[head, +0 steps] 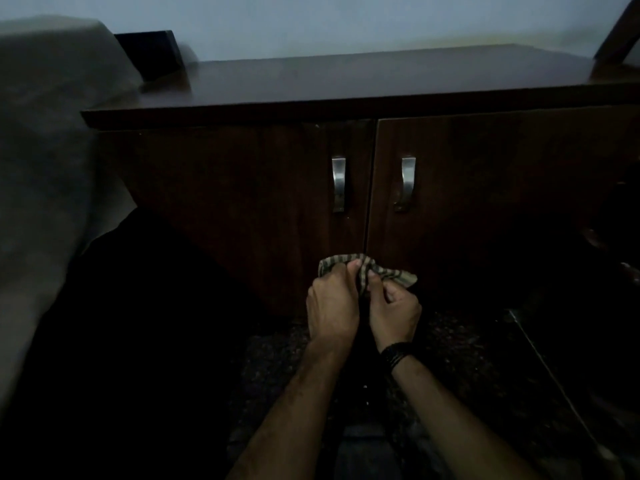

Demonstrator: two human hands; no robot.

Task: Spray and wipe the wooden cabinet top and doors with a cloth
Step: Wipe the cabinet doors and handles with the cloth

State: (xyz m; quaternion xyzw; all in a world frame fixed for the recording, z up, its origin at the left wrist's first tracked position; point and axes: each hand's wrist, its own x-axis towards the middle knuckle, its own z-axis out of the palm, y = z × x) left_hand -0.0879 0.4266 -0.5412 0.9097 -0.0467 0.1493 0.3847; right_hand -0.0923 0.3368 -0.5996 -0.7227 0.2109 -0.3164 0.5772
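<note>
Cloth (367, 273), striped and bunched, sits low in the centre of the frame, where I see both hands gripping it: left hand (332, 306) and right hand (394, 311) with fingers curled round it. It is just before the seam between the wooden cabinet (242, 202) doors, below two metal handles (338, 184).

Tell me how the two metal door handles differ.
The left handle sits on the left door and bows one way; the right handle sits on the right door and bows the opposite way, like a mirror image. The left handle's lower end looks squarer; the right's tapers sideways. Both are upright, silvery and level with each other.
</note>
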